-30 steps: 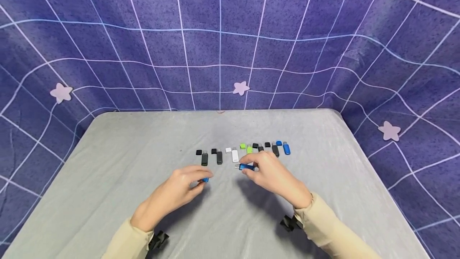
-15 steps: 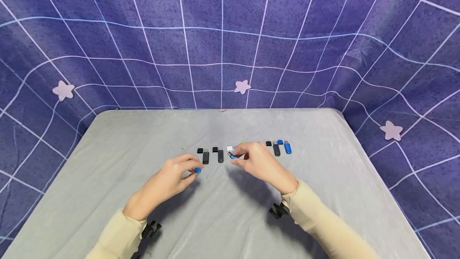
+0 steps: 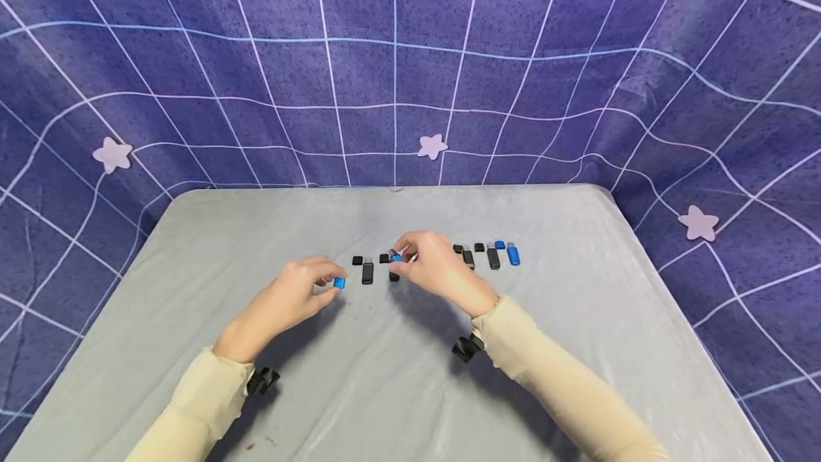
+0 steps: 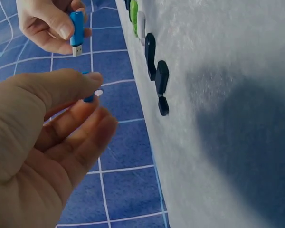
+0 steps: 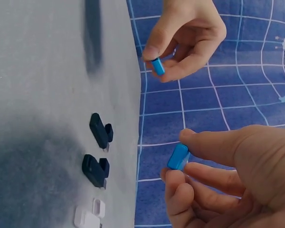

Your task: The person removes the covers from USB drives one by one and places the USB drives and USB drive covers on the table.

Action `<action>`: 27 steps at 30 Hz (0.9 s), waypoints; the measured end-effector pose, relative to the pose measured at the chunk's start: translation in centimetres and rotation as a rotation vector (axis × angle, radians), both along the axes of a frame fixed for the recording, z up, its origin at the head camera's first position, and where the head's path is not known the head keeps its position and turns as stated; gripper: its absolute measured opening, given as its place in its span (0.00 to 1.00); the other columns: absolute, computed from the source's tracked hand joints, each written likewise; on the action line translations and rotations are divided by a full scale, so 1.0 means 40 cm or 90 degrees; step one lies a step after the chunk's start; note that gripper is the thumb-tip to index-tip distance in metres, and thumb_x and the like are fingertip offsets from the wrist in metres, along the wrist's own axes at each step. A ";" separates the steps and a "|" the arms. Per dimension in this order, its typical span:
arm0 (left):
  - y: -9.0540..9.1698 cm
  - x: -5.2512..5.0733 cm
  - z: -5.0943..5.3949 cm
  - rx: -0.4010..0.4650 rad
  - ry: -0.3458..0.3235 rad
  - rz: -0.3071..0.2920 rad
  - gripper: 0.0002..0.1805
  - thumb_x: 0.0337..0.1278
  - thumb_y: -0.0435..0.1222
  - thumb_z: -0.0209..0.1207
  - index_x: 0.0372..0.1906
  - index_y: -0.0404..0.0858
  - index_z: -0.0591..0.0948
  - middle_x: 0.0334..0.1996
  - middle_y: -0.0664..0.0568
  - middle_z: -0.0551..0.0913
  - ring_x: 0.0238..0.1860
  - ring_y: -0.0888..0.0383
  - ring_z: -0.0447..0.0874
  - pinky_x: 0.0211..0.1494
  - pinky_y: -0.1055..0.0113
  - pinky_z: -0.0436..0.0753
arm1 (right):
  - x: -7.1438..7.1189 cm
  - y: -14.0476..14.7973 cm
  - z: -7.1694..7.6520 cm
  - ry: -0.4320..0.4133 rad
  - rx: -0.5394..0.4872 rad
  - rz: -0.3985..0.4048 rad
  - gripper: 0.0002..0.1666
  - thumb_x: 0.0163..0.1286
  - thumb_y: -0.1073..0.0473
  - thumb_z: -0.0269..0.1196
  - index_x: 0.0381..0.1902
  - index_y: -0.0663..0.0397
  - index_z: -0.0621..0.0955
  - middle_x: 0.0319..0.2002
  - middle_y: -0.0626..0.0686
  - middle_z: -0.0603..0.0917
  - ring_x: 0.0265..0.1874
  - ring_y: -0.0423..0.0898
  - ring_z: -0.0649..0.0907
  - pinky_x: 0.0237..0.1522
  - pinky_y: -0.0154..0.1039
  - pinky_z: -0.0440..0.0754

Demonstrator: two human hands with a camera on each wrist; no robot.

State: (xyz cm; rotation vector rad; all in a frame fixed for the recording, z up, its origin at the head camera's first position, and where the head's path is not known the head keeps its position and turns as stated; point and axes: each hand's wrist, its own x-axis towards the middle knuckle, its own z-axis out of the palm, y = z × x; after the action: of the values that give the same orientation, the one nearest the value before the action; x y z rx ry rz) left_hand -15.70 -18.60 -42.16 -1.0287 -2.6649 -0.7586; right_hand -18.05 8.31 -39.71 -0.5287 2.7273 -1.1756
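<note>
My left hand pinches a small blue USB stick cap between thumb and fingers, raised off the table. My right hand pinches a blue USB stick whose bare metal plug shows in the left wrist view. Cap and stick are apart. Nearest the left hand lies a black USB stick with its black cap beside it. Another black USB stick is partly covered by the right hand in the head view. A white USB stick and a green USB stick are hidden there.
Right of the right hand, a dark USB stick, a black one and a blue one continue the row, caps off beside them. A grey cloth covers the table. A purple gridded curtain hangs behind.
Both hands have moved left and farther from me, the left with the blue cap, the right with the blue USB stick. The right hand now covers the white and green sticks.
</note>
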 end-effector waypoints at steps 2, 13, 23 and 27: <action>-0.008 -0.005 0.000 -0.009 -0.006 0.018 0.12 0.52 0.24 0.71 0.42 0.36 0.88 0.40 0.48 0.88 0.36 0.50 0.89 0.39 0.62 0.89 | -0.006 -0.012 0.002 0.006 0.006 0.000 0.15 0.67 0.56 0.72 0.48 0.56 0.86 0.38 0.51 0.90 0.34 0.42 0.86 0.39 0.38 0.84; -0.036 -0.044 0.000 -0.039 -0.024 0.052 0.10 0.54 0.26 0.71 0.42 0.36 0.88 0.41 0.48 0.89 0.39 0.48 0.87 0.42 0.55 0.88 | -0.030 -0.065 0.000 0.017 0.037 0.009 0.14 0.68 0.53 0.72 0.44 0.56 0.86 0.35 0.50 0.90 0.29 0.38 0.84 0.36 0.33 0.83; -0.047 -0.088 -0.005 -0.044 -0.017 0.087 0.09 0.53 0.27 0.72 0.40 0.34 0.89 0.39 0.45 0.90 0.42 0.47 0.88 0.47 0.50 0.87 | -0.044 -0.112 0.000 0.020 0.075 -0.011 0.13 0.67 0.55 0.72 0.42 0.58 0.86 0.37 0.52 0.89 0.28 0.40 0.83 0.31 0.31 0.82; -0.047 -0.100 0.000 -0.065 -0.018 0.088 0.08 0.53 0.27 0.72 0.39 0.34 0.88 0.40 0.45 0.89 0.43 0.45 0.88 0.50 0.49 0.87 | -0.045 -0.129 0.004 0.017 0.098 -0.032 0.13 0.67 0.54 0.72 0.41 0.57 0.86 0.40 0.53 0.90 0.32 0.42 0.82 0.34 0.32 0.82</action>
State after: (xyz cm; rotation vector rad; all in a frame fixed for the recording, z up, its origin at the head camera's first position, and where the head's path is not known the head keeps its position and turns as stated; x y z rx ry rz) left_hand -19.68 -20.46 -42.17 -0.8510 -2.7898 -0.6199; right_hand -19.85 3.15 -39.56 -0.4617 2.8391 -0.9659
